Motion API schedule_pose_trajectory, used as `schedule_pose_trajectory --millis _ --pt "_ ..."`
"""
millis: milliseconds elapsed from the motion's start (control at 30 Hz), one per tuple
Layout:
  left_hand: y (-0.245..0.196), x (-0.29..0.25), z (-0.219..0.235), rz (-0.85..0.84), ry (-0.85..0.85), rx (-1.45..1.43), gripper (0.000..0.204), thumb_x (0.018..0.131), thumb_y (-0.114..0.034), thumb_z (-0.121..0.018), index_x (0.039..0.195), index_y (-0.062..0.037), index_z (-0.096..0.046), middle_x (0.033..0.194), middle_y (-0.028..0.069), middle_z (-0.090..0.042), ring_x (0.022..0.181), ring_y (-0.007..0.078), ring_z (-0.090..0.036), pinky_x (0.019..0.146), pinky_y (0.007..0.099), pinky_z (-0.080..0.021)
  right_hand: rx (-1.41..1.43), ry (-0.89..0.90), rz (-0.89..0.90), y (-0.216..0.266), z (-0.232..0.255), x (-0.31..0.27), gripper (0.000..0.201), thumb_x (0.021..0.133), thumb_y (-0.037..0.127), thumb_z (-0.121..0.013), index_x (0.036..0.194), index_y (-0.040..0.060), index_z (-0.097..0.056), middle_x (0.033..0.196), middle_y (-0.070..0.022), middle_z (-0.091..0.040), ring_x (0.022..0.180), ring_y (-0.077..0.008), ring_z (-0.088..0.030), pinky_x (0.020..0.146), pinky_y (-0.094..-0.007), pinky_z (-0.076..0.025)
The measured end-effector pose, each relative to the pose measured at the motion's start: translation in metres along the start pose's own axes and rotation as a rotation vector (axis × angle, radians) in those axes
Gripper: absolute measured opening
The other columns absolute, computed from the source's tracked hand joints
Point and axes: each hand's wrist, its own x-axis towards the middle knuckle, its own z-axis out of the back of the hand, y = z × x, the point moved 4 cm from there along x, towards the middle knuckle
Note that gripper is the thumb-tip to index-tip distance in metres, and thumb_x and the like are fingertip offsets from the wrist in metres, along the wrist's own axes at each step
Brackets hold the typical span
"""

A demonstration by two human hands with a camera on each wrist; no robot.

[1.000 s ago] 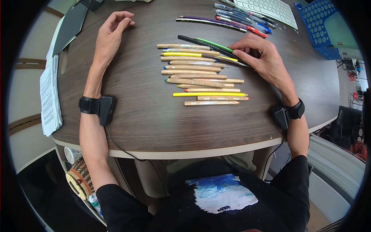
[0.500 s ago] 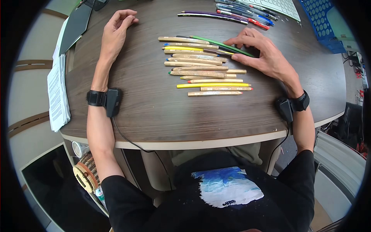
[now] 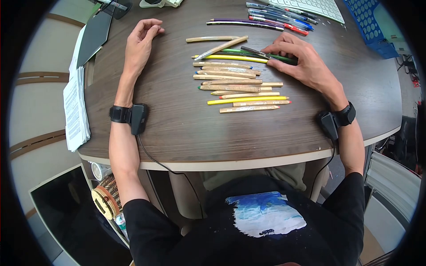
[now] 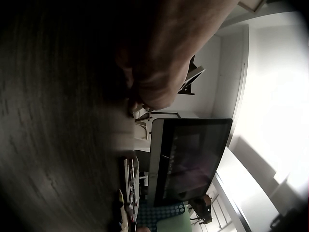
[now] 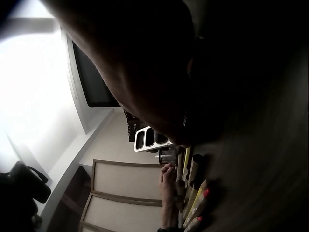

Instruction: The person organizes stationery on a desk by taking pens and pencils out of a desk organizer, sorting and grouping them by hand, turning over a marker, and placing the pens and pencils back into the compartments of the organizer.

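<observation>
In the head view my right hand (image 3: 301, 55) pinches a dark pencil (image 3: 254, 52) near its right end, between thumb and fingers. A green pencil (image 3: 231, 51) runs beneath that hand, and a yellow pencil (image 3: 230, 57) lies just below it. One plain wooden pencil (image 3: 222, 48) slants across the upper end of the row, next to another wooden pencil (image 3: 211, 39). More wooden pencils (image 3: 230, 88) lie roughly parallel toward the near side. My left hand (image 3: 141, 44) rests at the left of the desk, fingers loosely curled and holding nothing.
Two dark pencils (image 3: 244, 23) and a bunch of pens (image 3: 277, 17) lie at the back, by a white keyboard (image 3: 321, 9). A blue perforated basket (image 3: 368, 29) stands at right. Stacked papers (image 3: 76, 111) line the left edge. Cables trail from both wrist cameras.
My right hand has shifted slightly and now holds the dark pencil, which has turned to a steeper slant. One wooden pencil has swung diagonally across the others. The left hand stays idle.
</observation>
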Motion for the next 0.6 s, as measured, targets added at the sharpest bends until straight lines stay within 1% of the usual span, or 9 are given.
schedule_pose_trajectory --millis 100,200,267,300,367,400,500,567,600 --pt "-0.002 0.002 0.0 0.007 0.008 0.043 0.024 0.113 -0.016 -0.062 0.129 -0.0001 -0.068 0.124 0.0047 -0.069 0.116 0.0146 -0.069 0.111 0.0314 -0.053 -0.025 -0.021 0.052 0.002 0.004 -0.001 0.028 0.097 0.017 -0.079 0.124 0.0076 -0.077 0.106 -0.007 -0.068 0.098 -0.0232 -0.066 0.086 -0.0396 -0.055" --pt "-0.001 0.0 -0.001 0.021 0.006 0.033 0.024 0.113 -0.016 -0.062 0.129 0.0001 -0.068 0.123 0.0046 -0.068 0.115 0.0142 -0.068 0.11 0.031 -0.053 -0.052 0.024 -0.039 0.007 0.007 -0.004 0.03 0.094 0.015 -0.08 0.122 0.0061 -0.074 0.108 -0.0076 -0.068 0.099 -0.0239 -0.067 0.087 -0.0411 -0.055" --pt "-0.002 -0.001 -0.001 0.032 -0.007 0.042 0.024 0.113 -0.016 -0.062 0.129 0.0002 -0.068 0.123 0.004 -0.068 0.115 0.0139 -0.068 0.11 0.0308 -0.053 -0.089 -0.012 0.039 0.01 0.008 -0.006 0.031 0.093 0.013 -0.079 0.122 0.005 -0.07 0.109 -0.0085 -0.069 0.098 -0.0254 -0.068 0.087 -0.0419 -0.056" --pt "-0.003 0.0 -0.002 0.03 -0.003 0.043 0.024 0.113 -0.016 -0.062 0.129 0.0002 -0.068 0.123 0.004 -0.068 0.115 0.0139 -0.068 0.11 0.0308 -0.053 -0.088 -0.016 0.036 0.01 0.009 -0.006 0.031 0.093 0.013 -0.079 0.122 0.005 -0.07 0.109 -0.0085 -0.069 0.098 -0.0254 -0.068 0.087 -0.0419 -0.056" --pt "-0.004 -0.001 -0.003 0.017 -0.035 0.014 0.021 0.112 -0.014 -0.062 0.126 -0.0007 -0.07 0.117 0.0037 -0.071 0.11 0.0133 -0.07 0.103 0.0283 -0.053 -0.169 0.008 0.049 0.012 0.009 -0.007 0.028 0.093 0.012 -0.077 0.12 0.0035 -0.073 0.106 -0.0092 -0.069 0.095 -0.0269 -0.068 0.088 -0.0418 -0.056" --pt "-0.005 -0.001 -0.004 0.015 -0.029 0.014 0.021 0.112 -0.014 -0.062 0.126 -0.0007 -0.07 0.117 0.0037 -0.071 0.11 0.0133 -0.07 0.103 0.0283 -0.053 -0.169 0.003 0.045 0.012 0.01 -0.008 0.028 0.093 0.012 -0.077 0.12 0.0035 -0.073 0.106 -0.0092 -0.069 0.095 -0.0269 -0.068 0.088 -0.0418 -0.056" --pt "-0.005 -0.001 -0.002 0.011 -0.032 0.026 0.021 0.112 -0.014 -0.063 0.126 -0.0006 -0.07 0.117 0.0038 -0.071 0.11 0.0133 -0.07 0.103 0.0284 -0.053 -0.129 -0.004 0.021 0.008 0.013 -0.007 0.025 0.095 0.011 -0.075 0.118 0.0016 -0.077 0.103 -0.0105 -0.07 0.093 -0.0284 -0.068 0.087 -0.0419 -0.057" --pt "-0.004 0.0 -0.001 0.036 -0.009 0.048 0.023 0.113 -0.015 -0.061 0.129 0.0002 -0.068 0.124 0.0033 -0.068 0.115 0.0134 -0.068 0.11 0.0306 -0.053 0.055 0.02 -0.035 0.002 0.014 -0.005 0.023 0.097 0.012 -0.074 0.117 0.0007 -0.079 0.102 -0.0118 -0.07 0.093 -0.03 -0.068 0.086 -0.0423 -0.056" --pt "-0.004 0.0 -0.002 0.034 -0.007 0.046 0.023 0.113 -0.015 -0.061 0.129 0.0002 -0.068 0.124 0.0033 -0.068 0.115 0.0134 -0.068 0.11 0.0306 -0.053 0.052 0.019 -0.036 0.001 0.014 -0.005 0.023 0.097 0.012 -0.074 0.117 0.0007 -0.079 0.102 -0.0118 -0.07 0.093 -0.03 -0.068 0.086 -0.0423 -0.056"
